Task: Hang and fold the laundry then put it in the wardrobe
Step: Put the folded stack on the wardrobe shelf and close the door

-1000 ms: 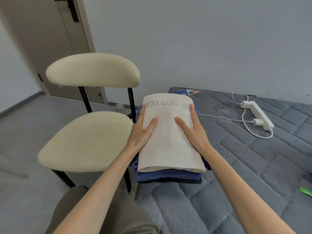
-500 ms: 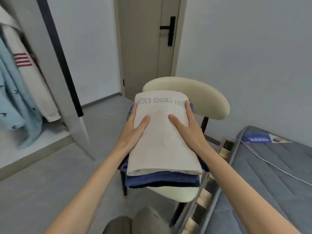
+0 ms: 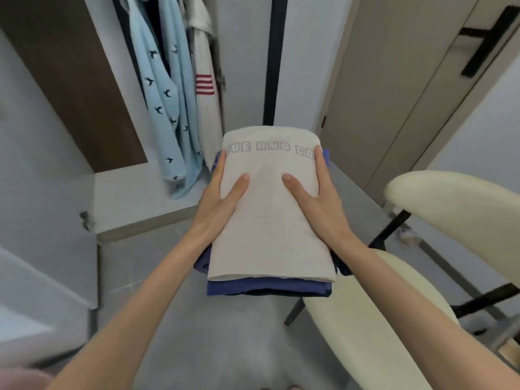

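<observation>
My left hand (image 3: 222, 197) and my right hand (image 3: 319, 198) clamp the stack (image 3: 270, 220) of folded laundry from its two sides, in the centre of the frame. Each thumb lies flat on the top piece and one finger runs along the edge. The other fingers are hidden; I judge they go under the stack and carry it. I think this grip is chosen because the pile is soft and made of loose pieces: pressing from above and lifting from below holds the layers together, and a hand at each side stops the middle from sagging. The stack is in the air, about level, above the grey floor. It is near the open wardrobe (image 3: 132, 201) in the upper left of the frame but not inside it, and the cream chair (image 3: 365, 319) is just beside it at the lower right.

The top piece is a cream-white cloth folded to a long rectangle, with grey block letters across its far end, only partly readable. Under it a blue garment (image 3: 267, 288) shows at the near edge and at both sides, and below this a thin dark layer. The folds look neat. In the wardrobe hang a light blue shirt (image 3: 160, 102) with small dark birds and a white garment (image 3: 204, 108) with red stripes, so I judge the folded pile goes in next
</observation>
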`<state>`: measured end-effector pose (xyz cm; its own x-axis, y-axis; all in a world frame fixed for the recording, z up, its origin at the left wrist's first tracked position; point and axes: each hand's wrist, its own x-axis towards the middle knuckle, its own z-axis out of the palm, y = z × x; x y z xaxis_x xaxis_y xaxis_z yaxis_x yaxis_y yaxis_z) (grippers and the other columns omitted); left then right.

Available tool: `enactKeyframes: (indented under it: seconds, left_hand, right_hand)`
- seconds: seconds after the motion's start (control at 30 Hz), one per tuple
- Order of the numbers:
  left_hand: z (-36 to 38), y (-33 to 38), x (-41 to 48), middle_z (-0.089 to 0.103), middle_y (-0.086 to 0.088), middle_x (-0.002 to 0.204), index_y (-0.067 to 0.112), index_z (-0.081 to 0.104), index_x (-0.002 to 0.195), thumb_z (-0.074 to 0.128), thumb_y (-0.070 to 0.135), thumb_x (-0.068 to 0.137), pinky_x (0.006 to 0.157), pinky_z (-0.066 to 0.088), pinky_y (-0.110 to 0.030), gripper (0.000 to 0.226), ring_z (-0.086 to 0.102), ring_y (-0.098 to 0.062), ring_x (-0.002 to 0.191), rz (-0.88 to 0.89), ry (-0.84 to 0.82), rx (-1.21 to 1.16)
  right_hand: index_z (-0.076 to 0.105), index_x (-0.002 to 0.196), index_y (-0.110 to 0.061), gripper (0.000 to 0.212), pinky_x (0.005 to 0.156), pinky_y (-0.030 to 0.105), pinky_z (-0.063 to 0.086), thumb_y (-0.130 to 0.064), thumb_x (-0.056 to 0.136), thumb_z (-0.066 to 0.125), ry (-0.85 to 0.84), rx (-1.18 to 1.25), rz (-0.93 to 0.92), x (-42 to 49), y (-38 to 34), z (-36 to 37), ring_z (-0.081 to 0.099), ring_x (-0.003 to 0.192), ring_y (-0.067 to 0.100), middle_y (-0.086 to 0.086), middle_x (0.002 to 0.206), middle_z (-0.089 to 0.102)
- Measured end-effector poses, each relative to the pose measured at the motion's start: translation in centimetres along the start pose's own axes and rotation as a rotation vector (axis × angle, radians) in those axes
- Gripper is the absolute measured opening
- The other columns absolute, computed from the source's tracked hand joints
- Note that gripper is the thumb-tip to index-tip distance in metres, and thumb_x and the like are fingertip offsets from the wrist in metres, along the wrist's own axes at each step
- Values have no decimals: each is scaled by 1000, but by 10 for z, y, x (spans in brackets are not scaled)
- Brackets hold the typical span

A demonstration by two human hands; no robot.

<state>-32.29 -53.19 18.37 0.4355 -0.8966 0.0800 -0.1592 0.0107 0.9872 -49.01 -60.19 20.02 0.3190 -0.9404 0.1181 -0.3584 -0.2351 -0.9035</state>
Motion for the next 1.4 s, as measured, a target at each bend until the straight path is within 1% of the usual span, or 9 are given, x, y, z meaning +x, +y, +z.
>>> enactKeyframes:
  seconds: [0.07,0.2,0.33,0.4,0.6,0.9,1.07,1.27,1.4]
  left_hand:
    - [-33,31,7,36,20,144,46,10,147,48,51,91,89,40,-13,69,44,-3,123,-11,32,26]
    - [-101,107,24,43,26,129,47,10,147,48,51,91,77,39,-11,67,49,3,110,-46,108,48]
    - [-164,187,46,42,27,134,47,12,147,50,54,90,89,40,-16,68,47,6,114,7,176,77]
    - [-193,224,58,39,24,141,53,11,144,50,66,83,102,38,-29,73,44,-4,125,42,205,125]
    - [-262,324,93,44,17,141,55,12,143,48,70,79,104,41,-43,75,50,-11,122,195,265,177]
    - [-336,433,156,50,18,135,49,24,142,49,57,90,91,47,-26,59,56,-4,113,399,355,210]
    - [-373,468,205,42,15,143,46,22,144,50,61,87,103,41,-33,65,49,-10,123,424,461,247]
    - [-410,499,259,53,16,133,47,27,142,49,54,91,101,44,-34,56,56,-7,115,473,551,273]
    - [-444,521,294,52,15,134,47,26,142,48,54,91,87,47,-24,56,56,-5,111,470,604,314]
  right_hand:
    - [2,141,-60,83,107,46,37,-71,77,54,-54,17,-6,13,-40,12,41,129,15,-13,140,40]
    - [3,141,-60,83,106,44,38,-70,77,55,-153,60,-41,42,-137,31,41,128,13,-19,130,40]
    - [4,145,-53,82,94,28,40,-64,82,55,-218,115,-122,76,-234,43,44,115,6,-21,128,39]
    - [4,148,-47,81,86,21,36,-57,86,55,-237,137,-180,92,-280,47,43,109,3,-23,124,37]
    - [8,144,-53,93,106,42,39,-76,69,56,-262,201,-363,138,-400,57,41,129,12,-20,144,35]
    - [12,146,-48,98,103,45,41,-78,65,58,-316,243,-580,223,-536,75,50,121,18,-16,139,46]
    - [10,150,-38,89,109,42,35,-63,80,59,-369,275,-664,282,-589,94,43,124,14,-19,136,37]
    - [14,145,-48,105,103,47,42,-83,56,57,-438,273,-730,348,-648,129,50,121,24,-9,138,47]
    - [10,149,-42,102,106,45,38,-76,65,59,-465,312,-768,391,-687,158,46,125,23,-10,144,40]
